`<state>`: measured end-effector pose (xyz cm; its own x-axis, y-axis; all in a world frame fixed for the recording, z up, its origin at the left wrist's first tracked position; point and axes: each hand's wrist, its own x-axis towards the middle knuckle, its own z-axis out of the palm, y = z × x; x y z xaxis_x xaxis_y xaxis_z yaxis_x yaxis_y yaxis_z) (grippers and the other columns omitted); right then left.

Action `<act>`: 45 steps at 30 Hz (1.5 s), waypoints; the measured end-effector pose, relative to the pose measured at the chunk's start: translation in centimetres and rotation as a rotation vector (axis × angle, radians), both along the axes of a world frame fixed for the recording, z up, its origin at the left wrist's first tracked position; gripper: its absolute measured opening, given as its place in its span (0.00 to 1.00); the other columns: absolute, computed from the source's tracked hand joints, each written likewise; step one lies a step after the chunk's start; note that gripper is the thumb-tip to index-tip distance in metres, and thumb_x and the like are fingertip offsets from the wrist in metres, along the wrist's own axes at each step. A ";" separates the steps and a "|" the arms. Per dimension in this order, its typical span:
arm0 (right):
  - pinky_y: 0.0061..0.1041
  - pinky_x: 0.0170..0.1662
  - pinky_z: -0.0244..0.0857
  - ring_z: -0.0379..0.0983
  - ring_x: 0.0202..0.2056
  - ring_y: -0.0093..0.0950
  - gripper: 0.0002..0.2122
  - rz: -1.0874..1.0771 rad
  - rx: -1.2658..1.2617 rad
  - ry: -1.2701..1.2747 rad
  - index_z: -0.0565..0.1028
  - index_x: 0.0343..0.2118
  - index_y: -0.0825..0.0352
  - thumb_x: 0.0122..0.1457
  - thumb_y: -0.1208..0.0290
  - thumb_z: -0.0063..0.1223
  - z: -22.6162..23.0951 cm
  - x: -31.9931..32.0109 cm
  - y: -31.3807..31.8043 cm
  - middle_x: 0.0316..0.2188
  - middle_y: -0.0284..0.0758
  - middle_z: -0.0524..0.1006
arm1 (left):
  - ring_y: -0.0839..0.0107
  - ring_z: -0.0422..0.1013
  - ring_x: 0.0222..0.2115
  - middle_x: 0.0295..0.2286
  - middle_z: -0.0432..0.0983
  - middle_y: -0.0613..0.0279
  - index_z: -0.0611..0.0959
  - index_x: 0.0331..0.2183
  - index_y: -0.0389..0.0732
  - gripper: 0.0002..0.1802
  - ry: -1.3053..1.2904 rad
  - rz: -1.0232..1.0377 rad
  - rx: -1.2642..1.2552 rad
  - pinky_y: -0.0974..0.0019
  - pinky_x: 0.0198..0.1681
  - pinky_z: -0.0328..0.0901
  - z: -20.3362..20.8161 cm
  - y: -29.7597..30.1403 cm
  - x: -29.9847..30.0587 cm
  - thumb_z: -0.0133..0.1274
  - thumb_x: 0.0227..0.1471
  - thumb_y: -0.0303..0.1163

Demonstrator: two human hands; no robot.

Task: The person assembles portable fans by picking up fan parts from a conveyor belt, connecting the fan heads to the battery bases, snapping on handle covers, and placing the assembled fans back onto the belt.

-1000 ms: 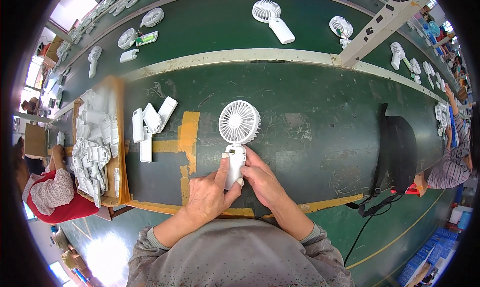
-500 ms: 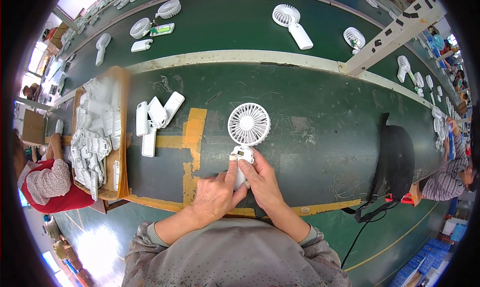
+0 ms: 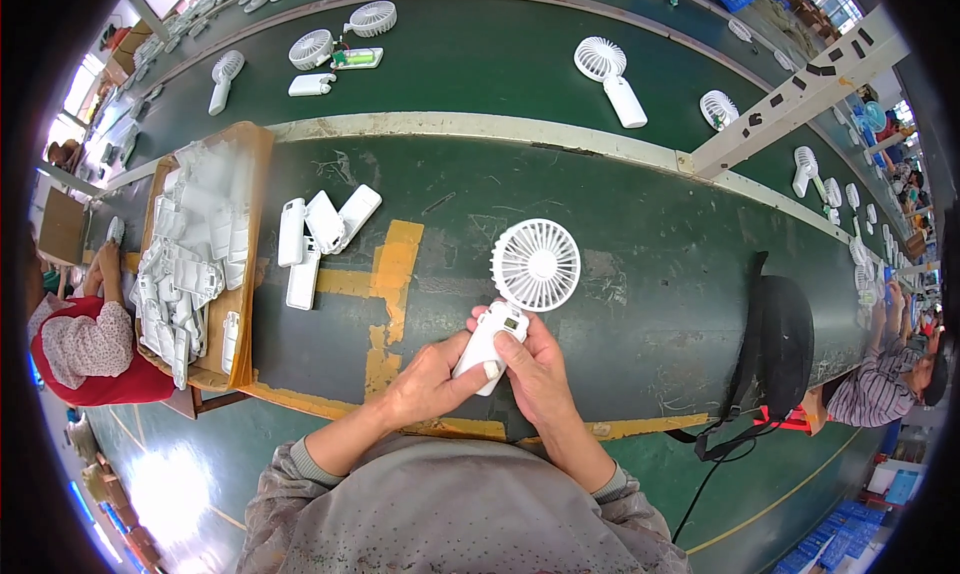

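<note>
broadly, the dark green, scuffed tabletop (image 3: 660,324) fills the middle, with strips of yellow tape (image 3: 400,259) along its front edge and across its left part. beyond a cream-painted metal rail (image 3: 450,126) runs a long green belt (image 3: 470,64) carrying white handheld fans (image 3: 602,62), some with inner parts showing. at the left stands a brown cardboard box (image 3: 250,304) heaped with white plastic casing pieces (image 3: 195,279); at the right lies a black fabric bag (image 3: 785,324), straps hanging over the front edge. between them, near that edge, the left hand (image 3: 430,379) and right hand (image 3: 543,374) together grip one white plastic fan (image 3: 536,269) with a round, slatted head tilted toward the upper right. the left fingers curl against its handle, thumb across the lower front; the right fingers wrap the other side, thumb on the front. left of the fan, beyond the tape, lies a cluster of white, rounded-rectangular casings (image 3: 324,221). smallest is a dark rectangular window (image 3: 511,325) on the handle, just above the right thumb.
</note>
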<state>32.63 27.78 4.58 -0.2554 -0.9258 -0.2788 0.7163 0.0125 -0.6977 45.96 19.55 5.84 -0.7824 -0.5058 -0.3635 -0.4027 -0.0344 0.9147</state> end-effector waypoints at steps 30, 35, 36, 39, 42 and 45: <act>0.27 0.42 0.70 0.73 0.38 0.31 0.12 0.044 0.065 0.369 0.67 0.45 0.72 0.62 0.73 0.39 -2.9 -1.6 -3.0 0.38 0.44 0.74 | 0.52 0.66 0.40 0.37 0.66 0.47 0.67 0.49 0.37 0.30 -0.261 0.229 -1.167 0.51 0.41 0.64 -2.5 -22.4 -18.3 0.53 0.44 0.38; 0.26 0.42 0.70 0.73 0.39 0.29 0.11 0.062 0.055 0.348 0.66 0.46 0.72 0.62 0.74 0.38 -2.9 -2.0 -3.0 0.39 0.43 0.73 | 0.56 0.65 0.44 0.43 0.65 0.49 0.68 0.45 0.33 0.29 -0.713 0.194 -1.321 0.55 0.42 0.64 -1.6 -30.3 -17.4 0.54 0.40 0.34; 0.26 0.42 0.70 0.73 0.39 0.29 0.11 0.064 0.061 0.355 0.66 0.46 0.72 0.62 0.74 0.38 -2.8 -2.1 -2.9 0.39 0.43 0.73 | 0.59 0.65 0.44 0.43 0.65 0.49 0.69 0.44 0.33 0.27 -0.803 0.227 -1.386 0.54 0.43 0.64 -1.0 -31.3 -16.5 0.54 0.40 0.32; 0.26 0.42 0.70 0.73 0.39 0.29 0.11 0.081 0.062 0.354 0.66 0.46 0.72 0.62 0.75 0.38 -2.6 -2.1 -3.1 0.39 0.43 0.73 | 0.55 0.61 0.49 0.47 0.65 0.50 0.69 0.47 0.34 0.26 -1.121 0.153 -1.286 0.42 0.46 0.58 -1.4 -36.6 -12.3 0.50 0.46 0.35; 0.26 0.42 0.70 0.73 0.39 0.29 0.11 0.085 0.066 0.346 0.66 0.46 0.71 0.63 0.75 0.38 -2.4 -2.2 -3.2 0.39 0.42 0.73 | 0.59 0.62 0.49 0.47 0.66 0.55 0.67 0.47 0.37 0.28 -1.053 0.097 -1.274 0.48 0.48 0.57 -2.2 -38.3 -8.7 0.54 0.42 0.33; 0.26 0.42 0.70 0.73 0.39 0.29 0.11 0.085 0.064 0.352 0.66 0.46 0.71 0.63 0.74 0.38 -2.5 -2.2 -3.1 0.39 0.42 0.73 | 0.61 0.62 0.49 0.44 0.67 0.55 0.69 0.44 0.38 0.27 -0.954 -0.044 -1.412 0.52 0.48 0.58 -0.8 -37.6 -7.7 0.55 0.39 0.34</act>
<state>30.38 24.65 2.06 -0.2688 -0.9312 -0.2460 0.4272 0.1136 -0.8970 38.28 -18.09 5.03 -0.5901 -0.8073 0.0022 -0.7635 0.5572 -0.3265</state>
